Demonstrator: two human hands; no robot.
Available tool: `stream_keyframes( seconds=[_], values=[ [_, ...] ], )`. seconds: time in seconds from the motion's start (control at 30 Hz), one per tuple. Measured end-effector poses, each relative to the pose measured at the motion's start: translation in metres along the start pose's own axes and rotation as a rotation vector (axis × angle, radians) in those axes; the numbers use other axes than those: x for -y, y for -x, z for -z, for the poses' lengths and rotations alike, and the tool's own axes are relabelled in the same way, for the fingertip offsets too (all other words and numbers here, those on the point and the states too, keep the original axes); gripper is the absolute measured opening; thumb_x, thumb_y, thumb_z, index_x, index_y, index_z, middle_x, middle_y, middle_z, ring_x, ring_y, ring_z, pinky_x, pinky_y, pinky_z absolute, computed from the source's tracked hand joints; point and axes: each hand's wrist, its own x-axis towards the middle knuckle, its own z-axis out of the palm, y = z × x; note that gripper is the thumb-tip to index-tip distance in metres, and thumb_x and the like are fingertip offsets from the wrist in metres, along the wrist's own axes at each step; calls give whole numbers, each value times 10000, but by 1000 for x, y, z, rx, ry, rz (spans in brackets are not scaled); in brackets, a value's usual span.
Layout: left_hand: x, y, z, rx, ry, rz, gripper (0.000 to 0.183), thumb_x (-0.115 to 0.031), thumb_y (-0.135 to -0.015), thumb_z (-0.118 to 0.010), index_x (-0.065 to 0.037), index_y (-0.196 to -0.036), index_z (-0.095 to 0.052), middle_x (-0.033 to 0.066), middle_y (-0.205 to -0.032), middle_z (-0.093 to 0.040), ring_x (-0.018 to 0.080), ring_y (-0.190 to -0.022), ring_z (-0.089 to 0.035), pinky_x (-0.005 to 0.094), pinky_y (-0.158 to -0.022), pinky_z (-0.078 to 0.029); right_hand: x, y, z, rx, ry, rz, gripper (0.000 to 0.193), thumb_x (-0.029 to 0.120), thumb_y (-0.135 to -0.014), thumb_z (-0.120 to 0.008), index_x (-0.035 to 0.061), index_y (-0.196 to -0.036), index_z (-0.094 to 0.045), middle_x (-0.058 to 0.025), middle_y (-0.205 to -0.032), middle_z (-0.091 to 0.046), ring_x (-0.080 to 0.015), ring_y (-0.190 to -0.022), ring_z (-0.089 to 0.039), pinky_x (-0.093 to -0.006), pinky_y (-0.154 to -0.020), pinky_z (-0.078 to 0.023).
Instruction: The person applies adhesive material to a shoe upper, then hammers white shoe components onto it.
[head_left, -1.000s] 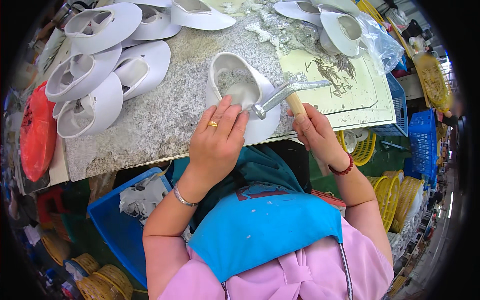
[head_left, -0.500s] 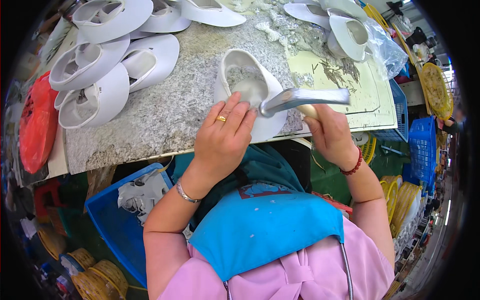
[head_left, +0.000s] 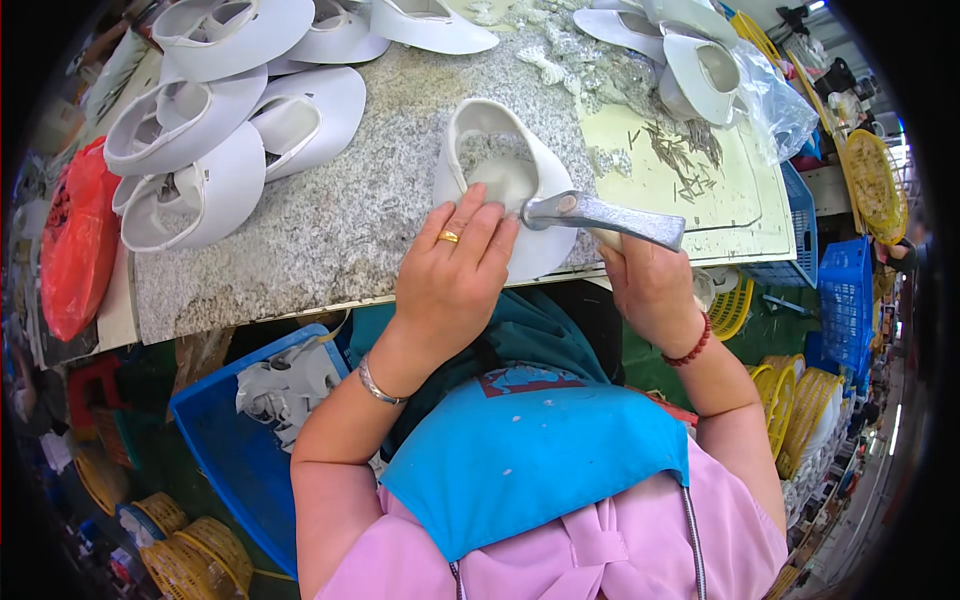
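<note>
A white visor-shaped piece (head_left: 548,168) with a raised, open band lies on the grey-speckled work board in front of me. My left hand (head_left: 455,275) rests flat on it, fingers extended and slightly apart over the inner edge of its brim. In my right hand (head_left: 652,290) is a metal-headed hammer (head_left: 610,214), gripped by its pale handle. The round striking end is at the brim, just right of my left fingertips; its long flat end points right. Whatever lies under the striking end is hidden.
More white visor pieces (head_left: 218,190) are stacked at the left, others (head_left: 702,80) at the far right. Dark slivers (head_left: 690,160) lie on the pale board. A red plastic bag (head_left: 75,250) hangs at the left edge; a blue crate (head_left: 215,440) with white scraps stands below.
The hammer head has tilted, its long flat end dropping toward me. My right hand has shifted slightly left and down. My left hand keeps its place on the visor piece.
</note>
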Motion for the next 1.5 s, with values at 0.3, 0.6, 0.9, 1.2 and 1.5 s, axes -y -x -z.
stream_keyframes(
  seconds=[0.3,0.6,0.9,1.2,1.5],
  values=[
    [0,-5,4,9,-98,-104,308,-35,-764,-620,-1,-1069,-648,147,-1085,-606,337,-1090,-599,452,-905,-453,1,5,-6,30,-11,-36,257,116,-847,-688,25,-1052,-564,-169,-755,-600,-351,-609,-604,-425,-517,-478],
    [-6,-10,9,71,-187,-110,300,-63,-766,-600,9,-1054,-646,151,-1063,-602,314,-1056,-605,427,-869,-448,2,-3,4,1,10,10,232,137,-863,-670,59,-1064,-585,-125,-738,-585,-330,-590,-582,-419,-518,-469],
    [-5,-12,11,86,-208,-137,316,-67,-766,-595,16,-1067,-640,162,-1077,-599,321,-1070,-599,420,-871,-452,13,-11,14,158,167,0,186,169,-884,-641,42,-983,-548,-79,-740,-529,-268,-588,-585,-392,-512,-474],
    [-1,-10,6,51,-121,-102,352,-29,-733,-625,6,-1083,-637,155,-1069,-607,333,-1073,-600,426,-881,-463,8,-10,12,150,152,-9,211,180,-887,-649,43,-956,-505,-87,-753,-542,-283,-599,-593,-400,-511,-473],
    [2,-11,-1,-85,92,2,191,-26,-747,-645,18,-931,-621,156,-1006,-596,362,-1051,-624,427,-888,-510,-1,-9,1,113,114,36,223,170,-872,-662,52,-1018,-540,-104,-768,-560,-298,-625,-590,-412,-520,-464]
  ],
)
